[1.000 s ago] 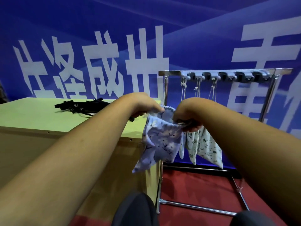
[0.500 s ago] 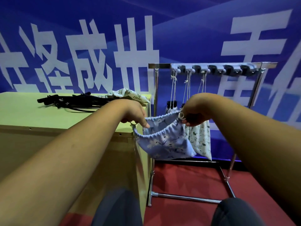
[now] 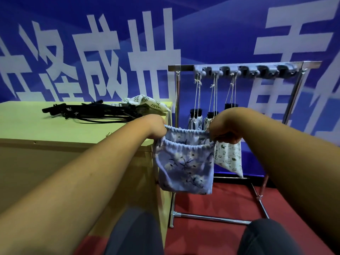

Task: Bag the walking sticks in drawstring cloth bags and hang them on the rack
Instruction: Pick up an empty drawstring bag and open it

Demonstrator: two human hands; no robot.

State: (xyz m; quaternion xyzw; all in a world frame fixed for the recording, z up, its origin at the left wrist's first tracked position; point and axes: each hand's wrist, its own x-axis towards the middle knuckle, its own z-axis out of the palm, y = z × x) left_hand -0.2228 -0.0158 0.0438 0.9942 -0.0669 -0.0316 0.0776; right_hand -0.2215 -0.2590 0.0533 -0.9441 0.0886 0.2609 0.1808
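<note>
On the rack (image 3: 244, 65) three full bags (image 3: 229, 159) hang already. More walking sticks (image 3: 88, 112) lie on the table (image 3: 27, 124), so we are about halfway, we think. Our blue bag (image 3: 185, 168) hangs open beside the table, left hand (image 3: 156, 127) and right hand (image 3: 225, 134) each pinching its rim

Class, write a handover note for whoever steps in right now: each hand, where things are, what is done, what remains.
Left hand and right hand each grip the rim of the blue floral bag, holding its mouth open; it looks empty.
Folded walking sticks and a leaf-print bag lie on the table.
Done: three filled bags hang on the rack.
Left: slip a stick into that bag, draw it shut, hang it; then the rest.
</note>
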